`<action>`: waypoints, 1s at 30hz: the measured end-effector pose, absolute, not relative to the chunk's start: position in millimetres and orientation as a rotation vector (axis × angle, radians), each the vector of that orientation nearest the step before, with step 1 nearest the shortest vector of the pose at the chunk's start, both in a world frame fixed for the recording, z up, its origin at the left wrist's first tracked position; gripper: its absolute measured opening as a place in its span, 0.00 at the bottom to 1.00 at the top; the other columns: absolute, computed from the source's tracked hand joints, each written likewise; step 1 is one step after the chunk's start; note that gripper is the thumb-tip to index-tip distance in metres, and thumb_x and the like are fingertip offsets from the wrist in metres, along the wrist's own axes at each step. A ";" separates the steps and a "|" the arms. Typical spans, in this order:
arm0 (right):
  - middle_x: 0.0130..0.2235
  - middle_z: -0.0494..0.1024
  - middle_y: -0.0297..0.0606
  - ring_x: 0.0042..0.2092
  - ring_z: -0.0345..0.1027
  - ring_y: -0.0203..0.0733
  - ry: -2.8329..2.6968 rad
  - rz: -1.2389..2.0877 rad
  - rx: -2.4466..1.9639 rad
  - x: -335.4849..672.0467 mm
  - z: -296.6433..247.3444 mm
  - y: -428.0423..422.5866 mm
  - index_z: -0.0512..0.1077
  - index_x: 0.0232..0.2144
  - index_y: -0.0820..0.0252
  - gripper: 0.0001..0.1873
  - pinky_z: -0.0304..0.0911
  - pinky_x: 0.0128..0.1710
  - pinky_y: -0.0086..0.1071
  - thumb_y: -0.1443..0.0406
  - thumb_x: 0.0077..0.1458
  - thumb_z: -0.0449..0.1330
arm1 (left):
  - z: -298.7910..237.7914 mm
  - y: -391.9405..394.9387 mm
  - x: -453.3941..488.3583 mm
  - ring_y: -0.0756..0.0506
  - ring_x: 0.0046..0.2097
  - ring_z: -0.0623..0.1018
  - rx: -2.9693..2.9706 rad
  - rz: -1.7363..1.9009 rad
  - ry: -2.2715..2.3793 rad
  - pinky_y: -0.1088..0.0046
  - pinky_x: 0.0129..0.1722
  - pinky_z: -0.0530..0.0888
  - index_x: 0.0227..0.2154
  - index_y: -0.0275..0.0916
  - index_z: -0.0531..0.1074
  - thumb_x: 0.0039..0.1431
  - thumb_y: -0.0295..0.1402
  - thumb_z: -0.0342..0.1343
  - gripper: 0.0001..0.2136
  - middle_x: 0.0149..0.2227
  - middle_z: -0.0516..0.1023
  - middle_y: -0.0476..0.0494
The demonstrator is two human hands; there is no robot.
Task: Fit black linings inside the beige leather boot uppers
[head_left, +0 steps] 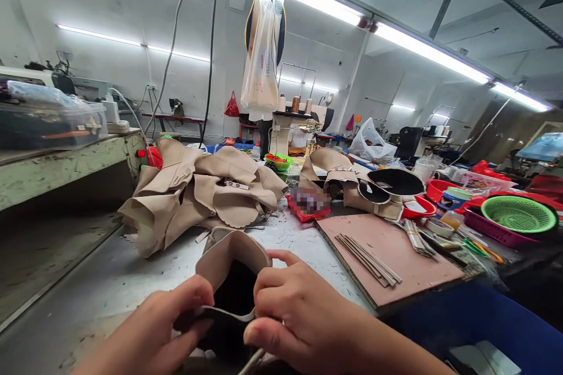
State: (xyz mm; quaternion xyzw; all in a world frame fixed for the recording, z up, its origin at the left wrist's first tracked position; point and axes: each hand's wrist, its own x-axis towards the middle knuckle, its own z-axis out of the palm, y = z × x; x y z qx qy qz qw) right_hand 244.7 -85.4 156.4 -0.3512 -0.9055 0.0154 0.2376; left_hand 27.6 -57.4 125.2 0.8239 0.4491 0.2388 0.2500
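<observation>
Both my hands grip a beige leather shoe upper [232, 258] with a dark lining, held upright over the near edge of the grey worktable [101, 287]. My left hand [162, 328] pinches its near rim from the left, fingers closed. My right hand [299, 310] pinches the same rim from the right, thumb and fingers pressed on the edge. A pile of matching beige uppers [197, 193] lies behind it on the table. More beige uppers with dark insides [373, 187] lie further right.
A pinkish cutting board [396, 252] holds thin strips [367, 258] to the right. Beyond it stand a green basket [519, 214], red bowls [417, 208] and small tools. A raised green bench [61, 164] runs along the left. Sewing machines and bags fill the back.
</observation>
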 end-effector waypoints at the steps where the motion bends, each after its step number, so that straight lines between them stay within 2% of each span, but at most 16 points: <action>1: 0.26 0.70 0.28 0.27 0.62 0.31 -2.390 0.085 -1.016 243.1 156.2 -86.4 0.67 0.22 0.60 0.14 0.50 0.52 0.37 0.60 0.57 0.56 | 126.4 -55.1 33.0 0.51 0.22 0.67 2.228 0.638 1.189 0.79 0.21 0.63 0.22 0.41 0.63 0.50 0.35 0.46 0.06 0.19 0.67 0.55; 3: 0.26 0.70 0.30 0.29 0.62 0.35 -2.186 0.081 -1.119 238.3 154.1 -86.9 0.66 0.25 0.60 0.10 0.54 0.44 0.37 0.61 0.49 0.62 | 126.8 -51.9 42.3 0.51 0.21 0.64 2.209 0.704 1.163 0.79 0.20 0.61 0.23 0.42 0.60 0.47 0.32 0.46 0.01 0.18 0.64 0.57; 5: 0.30 0.72 0.33 0.33 0.63 0.41 -2.064 0.088 -1.184 233.7 151.8 -85.4 0.67 0.30 0.61 0.17 0.54 0.40 0.38 0.61 0.39 0.68 | 125.0 -51.7 48.8 0.52 0.21 0.64 2.210 0.820 1.151 0.80 0.20 0.61 0.25 0.42 0.59 0.45 0.29 0.47 0.03 0.19 0.64 0.59; 6: 0.32 0.73 0.35 0.35 0.63 0.43 -2.069 0.127 -1.193 232.0 151.1 -83.8 0.68 0.33 0.61 0.20 0.53 0.40 0.39 0.62 0.37 0.69 | 123.6 -52.6 50.8 0.52 0.21 0.64 2.219 0.873 1.141 0.80 0.20 0.61 0.26 0.42 0.59 0.44 0.28 0.47 0.04 0.19 0.64 0.59; 8: 0.33 0.75 0.34 0.38 0.64 0.43 -2.161 0.258 -1.183 229.9 150.7 -79.5 0.70 0.34 0.59 0.14 0.50 0.46 0.42 0.66 0.43 0.65 | 120.4 -55.9 52.6 0.53 0.21 0.65 2.239 0.960 1.127 0.81 0.20 0.62 0.27 0.42 0.59 0.44 0.26 0.47 0.06 0.20 0.65 0.59; 10: 0.32 0.76 0.31 0.37 0.66 0.40 -2.224 0.391 -1.169 228.8 150.9 -74.8 0.72 0.31 0.57 0.07 0.44 0.52 0.45 0.72 0.49 0.58 | 117.7 -59.5 51.8 0.54 0.20 0.66 2.262 1.033 1.119 0.82 0.19 0.63 0.27 0.42 0.60 0.47 0.26 0.48 0.05 0.20 0.64 0.59; 13: 0.31 0.78 0.29 0.37 0.67 0.38 -2.192 0.540 -1.168 227.2 150.9 -69.2 0.73 0.29 0.55 0.13 0.39 0.55 0.48 0.76 0.50 0.53 | 116.4 -63.2 48.0 0.55 0.20 0.65 2.370 1.252 1.099 0.83 0.18 0.63 0.28 0.42 0.62 0.52 0.25 0.50 0.05 0.22 0.65 0.57; 17: 0.31 0.78 0.29 0.36 0.66 0.38 -2.161 0.620 -1.176 224.5 150.4 -66.7 0.74 0.29 0.54 0.14 0.39 0.55 0.48 0.75 0.50 0.52 | 118.4 -63.6 43.7 0.54 0.27 0.70 2.618 1.594 0.955 0.82 0.27 0.69 0.30 0.40 0.68 0.57 0.22 0.50 0.07 0.29 0.69 0.51; 19: 0.30 0.77 0.29 0.35 0.66 0.37 -2.172 0.618 -1.178 223.4 150.1 -66.9 0.73 0.28 0.55 0.13 0.40 0.54 0.47 0.75 0.50 0.53 | 118.9 -62.8 42.8 0.54 0.29 0.71 2.672 1.647 0.939 0.82 0.28 0.69 0.33 0.39 0.70 0.58 0.22 0.50 0.07 0.29 0.69 0.50; 24: 0.27 0.74 0.29 0.33 0.63 0.35 -2.180 0.589 -1.191 221.1 149.3 -68.1 0.70 0.24 0.59 0.09 0.42 0.54 0.44 0.73 0.52 0.53 | 118.6 -62.0 43.9 0.53 0.26 0.70 2.836 1.639 0.974 0.78 0.25 0.68 0.34 0.36 0.71 0.59 0.24 0.50 0.06 0.27 0.71 0.49; 30: 0.24 0.71 0.28 0.32 0.61 0.35 -2.177 0.550 -1.202 218.7 148.4 -67.6 0.64 0.20 0.60 0.10 0.43 0.52 0.42 0.72 0.51 0.54 | 122.7 -65.1 48.7 0.51 0.22 0.67 3.020 1.623 0.950 0.73 0.20 0.63 0.29 0.34 0.71 0.59 0.22 0.49 0.07 0.22 0.69 0.49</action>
